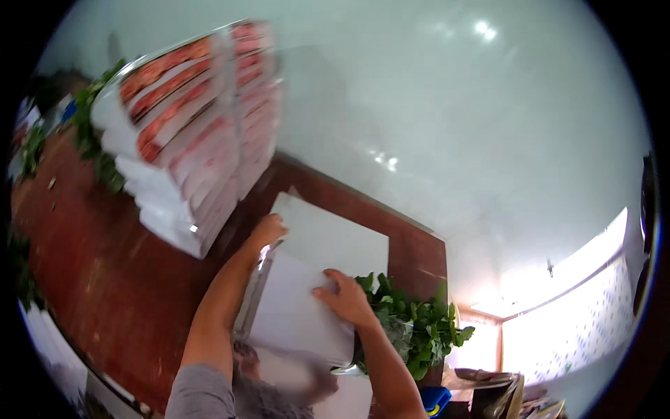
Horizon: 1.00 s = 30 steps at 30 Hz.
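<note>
A white sheet (296, 307), which looks like wrapping paper, lies in front of me over a larger white board or sheet (335, 227). My left hand (269, 231) is closed at the far left corner of the upper sheet, where a shiny, see-through edge shows; its fingertips are partly hidden. On the sheet's right part rests my right hand (345, 300), fingers spread. Leafy green stems (419, 328) stick out beside my right wrist, partly in clear wrap. Whether flowers lie under the sheet is hidden.
At the far left of the red-brown table (105, 279) stands a tall pile of white-wrapped bunches of red flowers (202, 140), blurred, with leaves behind. A pale wall (419, 126) borders the table's far side. At lower right are a blue object (436, 400) and brown paper or bags (488, 387).
</note>
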Tool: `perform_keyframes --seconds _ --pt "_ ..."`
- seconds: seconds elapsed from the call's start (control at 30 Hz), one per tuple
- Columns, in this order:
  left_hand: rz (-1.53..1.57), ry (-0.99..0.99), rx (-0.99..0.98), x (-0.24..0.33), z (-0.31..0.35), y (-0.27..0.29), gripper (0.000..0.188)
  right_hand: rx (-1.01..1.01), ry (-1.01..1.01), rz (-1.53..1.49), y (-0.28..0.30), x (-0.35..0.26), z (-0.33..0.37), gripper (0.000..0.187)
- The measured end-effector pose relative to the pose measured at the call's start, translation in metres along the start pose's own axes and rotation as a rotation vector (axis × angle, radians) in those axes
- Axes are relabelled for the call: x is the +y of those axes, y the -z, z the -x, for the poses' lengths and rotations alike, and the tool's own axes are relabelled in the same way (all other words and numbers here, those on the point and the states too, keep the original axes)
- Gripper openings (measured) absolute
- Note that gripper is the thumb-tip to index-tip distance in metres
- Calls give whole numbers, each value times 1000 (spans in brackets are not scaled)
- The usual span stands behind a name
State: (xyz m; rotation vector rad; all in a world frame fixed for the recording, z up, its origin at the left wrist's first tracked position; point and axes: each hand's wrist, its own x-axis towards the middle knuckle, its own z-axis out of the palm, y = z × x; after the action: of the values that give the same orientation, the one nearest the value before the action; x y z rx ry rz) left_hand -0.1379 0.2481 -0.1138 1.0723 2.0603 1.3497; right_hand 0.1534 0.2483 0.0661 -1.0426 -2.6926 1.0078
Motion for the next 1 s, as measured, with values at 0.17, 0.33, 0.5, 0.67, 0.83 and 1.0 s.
perform_keyframes --seconds 0.17,0.33,0.5,0.67,0.83,1.0 --pt "472 152 -184 15 -21 1 31 46 85 34 -5 11 4 65" --pt "682 56 -259 128 29 55 20 -4 99 -166 16 24 10 56" --pt "548 -58 -249 144 104 103 17 598 58 -645 77 102 -5 16" --pt "424 -69 -142 139 139 114 20 615 -18 -619 121 194 -27 60" --pt "407 -129 -82 168 149 114 20 392 105 -890 135 193 -31 41" --pt "123 -296 -27 161 173 124 18 321 73 -410 137 158 83 9"
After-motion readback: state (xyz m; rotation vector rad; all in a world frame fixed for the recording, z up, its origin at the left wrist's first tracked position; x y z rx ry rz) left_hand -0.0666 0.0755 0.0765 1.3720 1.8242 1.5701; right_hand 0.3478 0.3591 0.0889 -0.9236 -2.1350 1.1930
